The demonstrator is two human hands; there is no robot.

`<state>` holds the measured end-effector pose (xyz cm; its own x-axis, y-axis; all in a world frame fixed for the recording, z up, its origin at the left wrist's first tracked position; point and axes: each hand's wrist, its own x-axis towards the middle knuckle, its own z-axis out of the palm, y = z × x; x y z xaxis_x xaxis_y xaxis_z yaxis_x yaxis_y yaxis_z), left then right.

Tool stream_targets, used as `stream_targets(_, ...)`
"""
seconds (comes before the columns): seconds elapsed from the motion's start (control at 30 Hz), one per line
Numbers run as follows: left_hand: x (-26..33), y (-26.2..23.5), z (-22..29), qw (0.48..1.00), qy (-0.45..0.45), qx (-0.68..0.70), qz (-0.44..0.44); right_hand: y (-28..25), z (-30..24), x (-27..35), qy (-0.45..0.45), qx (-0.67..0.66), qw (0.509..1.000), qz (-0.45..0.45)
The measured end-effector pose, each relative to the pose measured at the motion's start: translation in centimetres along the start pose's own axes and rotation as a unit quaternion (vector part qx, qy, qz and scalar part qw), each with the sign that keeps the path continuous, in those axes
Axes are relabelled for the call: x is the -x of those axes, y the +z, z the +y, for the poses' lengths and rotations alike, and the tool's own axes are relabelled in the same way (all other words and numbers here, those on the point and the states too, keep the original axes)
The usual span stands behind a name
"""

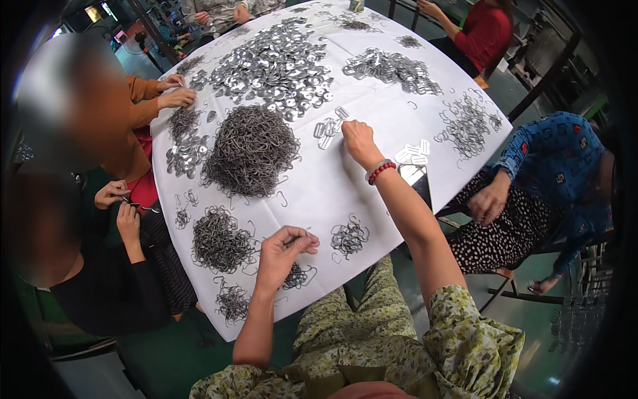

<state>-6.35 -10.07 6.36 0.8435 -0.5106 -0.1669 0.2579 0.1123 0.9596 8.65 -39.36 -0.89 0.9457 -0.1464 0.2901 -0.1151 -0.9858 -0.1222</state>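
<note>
My left hand (287, 251) hovers over the near part of the table, thumb and fingers pinched together. What it holds, if anything, is too small to make out. Below it lies a small heap of bent wire hooks (294, 276), partly covered by the hand. Farther out, my right hand (363, 142) is at a little group of flat silver slotted plates (325, 131), its fingers curled in at the plates' right side. Its fingertips are largely hidden, so I cannot tell what is in them.
The white-covered table (319, 193) bears a big wire-hook mound (254, 151), a heap of shiny round discs (276, 63) and looped metal pieces (392, 70). Another hook pile (349, 237) lies near me. A dark flat device (417, 181) is by my right forearm. Several people sit around.
</note>
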Motion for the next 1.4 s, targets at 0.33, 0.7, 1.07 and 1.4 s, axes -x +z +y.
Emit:
stream_targets(0.33,-1.0,3.7,1.0,0.984,0.122,-0.122,0.035,-11.4,-6.8,18.3,0.178,-0.677,0.714,-0.027)
stream_targets(0.7,1.1,4.7,1.3,0.985,0.149,-0.084,0.032,-15.5,-9.6,22.3,0.021,-0.481,0.875,0.042)
stream_targets(1.07,2.3,3.6,1.6,0.991,0.123,-0.038,-0.034,-4.4,-0.4,5.0,-0.016,-0.313,0.95,-0.012)
stream_targets(1.4,2.7,2.4,0.9,0.992,0.09,-0.074,-0.047,6.5,-2.2,-3.7,0.021,-0.044,0.996,-0.08)
